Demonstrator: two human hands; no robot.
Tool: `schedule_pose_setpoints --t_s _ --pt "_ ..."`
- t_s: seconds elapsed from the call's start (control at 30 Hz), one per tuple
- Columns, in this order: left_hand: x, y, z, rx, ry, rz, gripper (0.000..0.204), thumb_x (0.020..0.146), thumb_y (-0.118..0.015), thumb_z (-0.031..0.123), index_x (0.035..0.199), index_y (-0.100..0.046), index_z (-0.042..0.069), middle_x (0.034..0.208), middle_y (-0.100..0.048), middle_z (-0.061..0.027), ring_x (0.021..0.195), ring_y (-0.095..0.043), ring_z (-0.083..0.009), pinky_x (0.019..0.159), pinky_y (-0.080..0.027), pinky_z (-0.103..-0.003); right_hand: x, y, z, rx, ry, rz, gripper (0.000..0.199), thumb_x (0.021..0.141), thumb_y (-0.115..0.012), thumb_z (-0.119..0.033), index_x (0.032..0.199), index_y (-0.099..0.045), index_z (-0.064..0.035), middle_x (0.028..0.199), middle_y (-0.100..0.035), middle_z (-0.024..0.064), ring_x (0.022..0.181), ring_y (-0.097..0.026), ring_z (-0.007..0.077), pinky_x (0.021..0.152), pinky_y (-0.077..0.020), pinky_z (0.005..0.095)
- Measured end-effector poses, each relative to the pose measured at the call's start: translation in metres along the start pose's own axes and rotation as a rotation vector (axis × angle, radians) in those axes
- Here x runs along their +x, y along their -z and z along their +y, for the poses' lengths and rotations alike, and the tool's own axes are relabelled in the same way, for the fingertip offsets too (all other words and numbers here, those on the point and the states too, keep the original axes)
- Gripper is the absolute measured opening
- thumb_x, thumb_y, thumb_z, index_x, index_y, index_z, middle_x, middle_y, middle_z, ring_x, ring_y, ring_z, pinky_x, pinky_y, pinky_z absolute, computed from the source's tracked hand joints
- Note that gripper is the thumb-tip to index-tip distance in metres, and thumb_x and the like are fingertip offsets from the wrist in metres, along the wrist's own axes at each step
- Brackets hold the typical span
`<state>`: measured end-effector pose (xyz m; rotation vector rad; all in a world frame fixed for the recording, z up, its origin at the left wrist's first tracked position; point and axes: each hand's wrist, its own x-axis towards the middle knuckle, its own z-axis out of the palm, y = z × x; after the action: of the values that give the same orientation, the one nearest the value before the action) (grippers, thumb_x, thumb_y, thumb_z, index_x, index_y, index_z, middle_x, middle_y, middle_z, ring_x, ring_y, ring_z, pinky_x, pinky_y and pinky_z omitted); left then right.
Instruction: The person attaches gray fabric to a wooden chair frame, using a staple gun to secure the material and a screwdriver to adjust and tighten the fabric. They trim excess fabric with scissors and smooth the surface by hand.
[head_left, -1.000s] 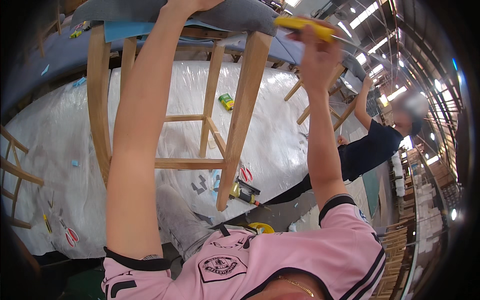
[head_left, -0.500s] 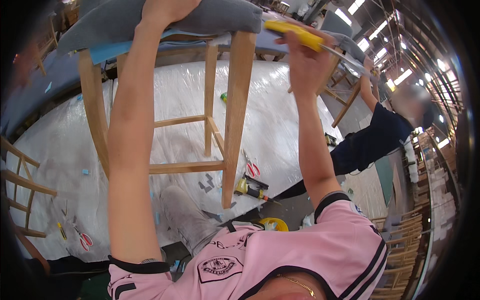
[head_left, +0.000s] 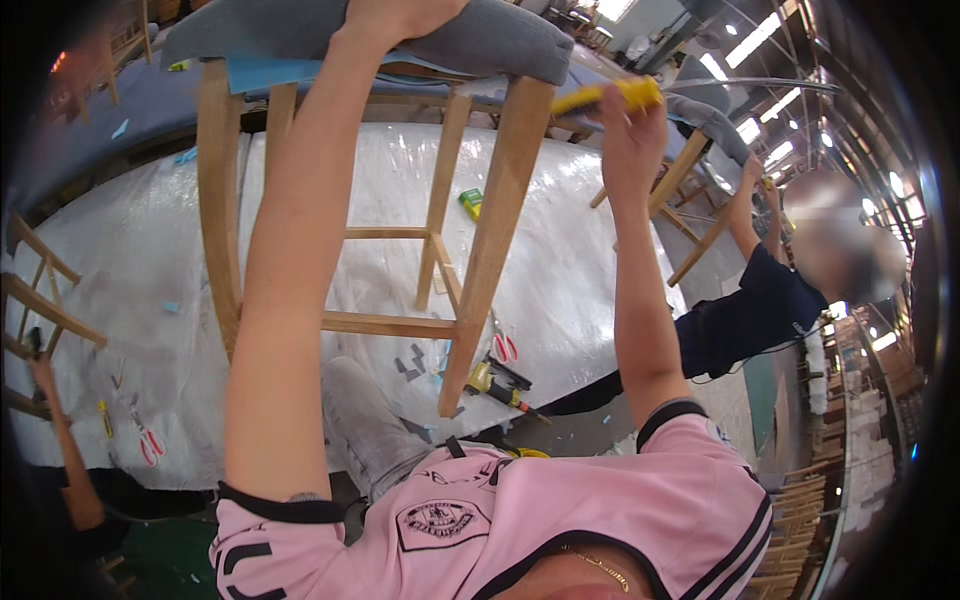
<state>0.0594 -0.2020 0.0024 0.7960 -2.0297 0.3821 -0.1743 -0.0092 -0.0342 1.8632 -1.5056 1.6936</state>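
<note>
A wooden chair frame [head_left: 490,220] with a thick grey upholstered seat [head_left: 500,40] stands in front of me. Light blue sheeting [head_left: 270,75] shows under the seat's edge. My left hand [head_left: 400,15] bears on top of the seat with its fingers curled against the grey cover; the top edge of the view cuts part of them off. My right hand [head_left: 635,125], raised to the right of the seat, is closed round a yellow-handled tool [head_left: 590,98]. Its handle points toward the seat's right corner, and the tool is blurred.
Film-wrapped sheeting [head_left: 570,180] spreads below. On it lie red-handled scissors [head_left: 503,347], a nail gun [head_left: 495,385], a green-yellow box [head_left: 471,204], a yellow cutter [head_left: 105,418] and other scissors [head_left: 150,445]. A co-worker [head_left: 750,300] handles another chair at right; another person's arm [head_left: 70,440] shows at left.
The chair and my left hand sit farther right in view. My right hand has turned and lowered slightly; the tool's metal shaft, plain before, is hard to make out now.
</note>
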Motion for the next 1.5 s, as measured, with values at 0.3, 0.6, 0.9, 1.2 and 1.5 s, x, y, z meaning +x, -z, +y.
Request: schedule_pose_setpoints --t_s 0.3,0.6,0.9,1.2,1.5 --pt "-0.045 0.077 0.04 -0.285 0.087 0.071 0.028 0.096 -0.066 0.034 0.108 -0.079 0.012 0.116 -0.076 -0.0112 0.11 -0.07 -0.031 0.101 -0.051 -0.04 -0.132 -0.043 -0.035 0.946 -0.676 0.372 0.037 0.112 -0.041 -0.043 0.109 -0.055 -0.009 0.115 -0.066 0.0109 0.107 -0.061 0.0166 0.095 -0.0477 0.0332" --pt "-0.027 0.194 -0.139 0.367 0.2 0.332 0.105 0.078 -0.085 0.058 0.151 -0.042 -0.004 0.14 -0.055 -0.0304 0.136 -0.053 -0.0371 0.115 -0.04 -0.044 -0.166 -0.032 -0.083 1.018 -0.604 0.353 0.035 0.112 -0.042 -0.041 0.121 -0.044 -0.0067 0.158 -0.039 0.0236 0.127 -0.051 0.0204 0.108 -0.0422 0.0366" --pt "-0.064 0.197 -0.196 -0.144 0.508 0.273 0.095 0.084 -0.088 0.04 0.149 -0.039 -0.008 0.13 -0.067 -0.024 0.12 -0.065 -0.0262 0.104 -0.048 -0.033 -0.161 -0.066 -0.087 0.93 -0.364 0.206 0.033 0.111 -0.043 -0.037 0.12 -0.045 -0.0055 0.163 -0.03 0.028 0.136 -0.047 0.0202 0.108 -0.0414 0.0334" --pt "-0.145 0.263 -0.248 0.353 0.613 0.535 0.113 0.069 -0.085 0.07 0.149 -0.046 0.0 0.115 -0.074 -0.0214 0.115 -0.068 -0.0341 0.103 -0.05 -0.042 -0.085 -0.127 -0.048 0.704 -0.239 0.117 0.043 0.107 -0.053 -0.032 0.133 -0.055 0.0025 0.089 -0.065 0.0072 0.081 -0.059 0.0122 0.073 -0.0489 0.0303" --pt "-0.167 0.169 -0.103 -0.245 0.509 0.719 0.093 0.088 -0.08 0.049 0.156 -0.034 0.005 0.147 -0.053 -0.0255 0.129 -0.06 -0.0325 0.106 -0.049 -0.046 0.028 -0.196 0.118 0.831 -0.368 0.094 0.026 0.103 -0.059 -0.031 0.106 -0.063 -0.0058 0.094 -0.061 0.0018 0.088 -0.056 0.0109 0.079 -0.046 0.0294"
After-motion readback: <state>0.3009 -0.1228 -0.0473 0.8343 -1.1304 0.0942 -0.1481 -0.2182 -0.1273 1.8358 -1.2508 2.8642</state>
